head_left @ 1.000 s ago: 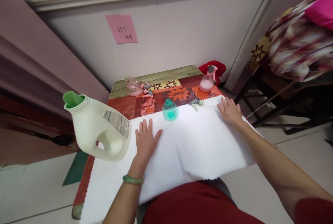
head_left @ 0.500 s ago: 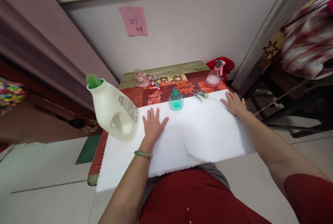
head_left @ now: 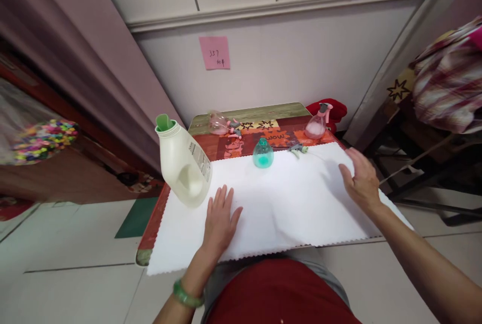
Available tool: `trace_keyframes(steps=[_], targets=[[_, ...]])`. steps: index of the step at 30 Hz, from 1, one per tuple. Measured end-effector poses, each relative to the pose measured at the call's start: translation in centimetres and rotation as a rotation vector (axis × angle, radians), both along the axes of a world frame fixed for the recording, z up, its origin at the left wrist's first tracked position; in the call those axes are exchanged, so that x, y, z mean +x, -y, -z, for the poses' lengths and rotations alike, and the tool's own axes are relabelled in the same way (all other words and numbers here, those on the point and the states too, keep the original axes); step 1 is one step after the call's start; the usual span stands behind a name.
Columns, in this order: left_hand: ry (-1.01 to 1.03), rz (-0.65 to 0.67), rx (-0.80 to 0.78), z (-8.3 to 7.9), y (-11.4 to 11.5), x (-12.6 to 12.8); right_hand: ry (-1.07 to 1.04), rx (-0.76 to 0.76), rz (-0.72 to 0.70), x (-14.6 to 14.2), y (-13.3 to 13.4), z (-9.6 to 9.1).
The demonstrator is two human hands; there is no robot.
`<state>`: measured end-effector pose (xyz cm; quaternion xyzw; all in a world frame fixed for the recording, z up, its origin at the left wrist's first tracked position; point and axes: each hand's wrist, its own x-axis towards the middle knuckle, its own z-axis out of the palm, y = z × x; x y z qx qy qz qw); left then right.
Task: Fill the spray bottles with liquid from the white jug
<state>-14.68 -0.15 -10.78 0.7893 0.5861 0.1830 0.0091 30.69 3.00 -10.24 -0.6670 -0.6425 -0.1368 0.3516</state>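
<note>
My left hand (head_left: 221,221) lies flat and open on a white cloth (head_left: 293,208), just right of a large cream-coloured jug (head_left: 186,168) with a green spout. Over the cloth's right side is my right hand (head_left: 361,181), holding nothing, its thumb apart from the fingers; whether it touches the cloth I cannot tell. A small clear bottle (head_left: 263,154) with green liquid stands upright at the cloth's far edge, its neck without a spray head. Right of it lies a grey and green spray head (head_left: 298,148) with a thin tube.
A pink spray bottle (head_left: 316,124) with pale contents stands at the table's back right. At the back left, a clear pink spray bottle (head_left: 220,124) lies on its side. Behind the table is a white wall with a pink note (head_left: 215,52). Dark furniture (head_left: 425,183) stands to the right.
My right hand has come off the cloth's far right edge and is tilted. My left hand has slid back towards me, fingers closer together. The camera view has shifted.
</note>
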Motion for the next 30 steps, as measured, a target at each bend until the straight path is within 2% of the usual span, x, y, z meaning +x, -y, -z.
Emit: trace_keyframes(steps=[2, 5, 8, 10, 14, 20, 26, 30], targets=[[0.022, -0.025, 0.097, -0.2, 2.8, -1.8, 0.033, -0.129, -0.106, -1.4, 3.0, 0.3], [0.084, -0.257, 0.170, -0.5, 5.3, -4.8, 0.023, -0.289, -0.110, -2.1, 6.6, 1.8], [0.055, -0.547, 0.118, -0.5, 5.9, -7.1, 0.045, -0.391, -0.152, -1.4, 8.3, 3.6], [0.009, -0.644, 0.028, -0.2, 5.7, -7.9, 0.111, -0.433, -0.180, -0.7, 8.5, 4.4], [-0.046, -0.664, -0.082, 0.5, 5.4, -8.4, 0.235, -0.486, -0.109, -0.2, 8.2, 5.3], [-0.098, -0.722, -0.162, 0.7, 5.3, -9.0, 0.252, -0.475, -0.008, -0.2, 8.4, 5.6], [-0.083, -0.733, -0.152, 1.5, 5.5, -9.8, 0.229, -0.360, -0.055, -0.1, 8.4, 6.0], [0.107, -0.739, -0.131, 0.8, 5.5, -10.4, 0.140, -0.285, -0.100, 0.4, 8.6, 6.6]])
